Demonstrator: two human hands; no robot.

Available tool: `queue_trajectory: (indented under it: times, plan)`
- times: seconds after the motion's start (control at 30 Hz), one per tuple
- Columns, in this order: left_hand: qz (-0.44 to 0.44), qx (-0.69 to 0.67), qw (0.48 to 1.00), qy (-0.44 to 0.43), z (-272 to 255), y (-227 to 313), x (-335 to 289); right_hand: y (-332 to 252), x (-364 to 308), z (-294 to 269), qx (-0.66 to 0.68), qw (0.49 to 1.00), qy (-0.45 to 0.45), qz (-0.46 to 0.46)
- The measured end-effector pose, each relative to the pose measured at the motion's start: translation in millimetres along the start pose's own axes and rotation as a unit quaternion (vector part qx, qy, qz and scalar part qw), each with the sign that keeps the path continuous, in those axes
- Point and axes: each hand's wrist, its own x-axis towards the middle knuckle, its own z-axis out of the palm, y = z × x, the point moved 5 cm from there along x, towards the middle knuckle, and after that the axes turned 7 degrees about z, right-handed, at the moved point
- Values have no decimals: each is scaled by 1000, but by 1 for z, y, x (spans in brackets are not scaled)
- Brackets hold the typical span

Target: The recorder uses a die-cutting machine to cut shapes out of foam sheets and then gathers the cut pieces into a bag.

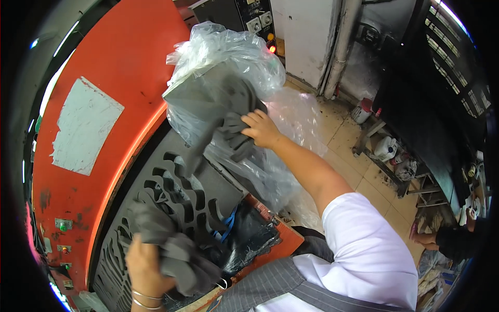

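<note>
My left hand (148, 268), with bangles at the wrist, is closed around a bunch of dark grey cut foam pieces (182, 255), partly smeared by motion. Below it lies a grey foam sheet (221, 179) with rows of wavy cut-out openings, on the bed of a red machine (125, 47). My right arm reaches forward, and my right hand (262, 129) grips more curved grey foam strips (234, 132) at the mouth of a large clear plastic bag (228, 49). Other grey foam pieces show within the bag, blurred.
Black plastic (252, 239) covers the machine's near corner, beside a blue strap (227, 226). Buttons (63, 225) sit on the red housing. A control panel (254, 21) stands behind the bag. At right are a dark-topped bench (416, 104), a white jug (385, 148) and another person's hand (427, 239).
</note>
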Motion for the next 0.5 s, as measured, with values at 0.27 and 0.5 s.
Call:
queue_trajectory:
  times: [0.27, 0.5]
  plan:
    - [212, -369, 900, -91, 40, 62, 105, 34, -189, 135, 83, 791, -398, 458]
    - [-295, -804, 516, -13, 186, 32, 249, 4, -219, 96, 14, 739, -563, 370]
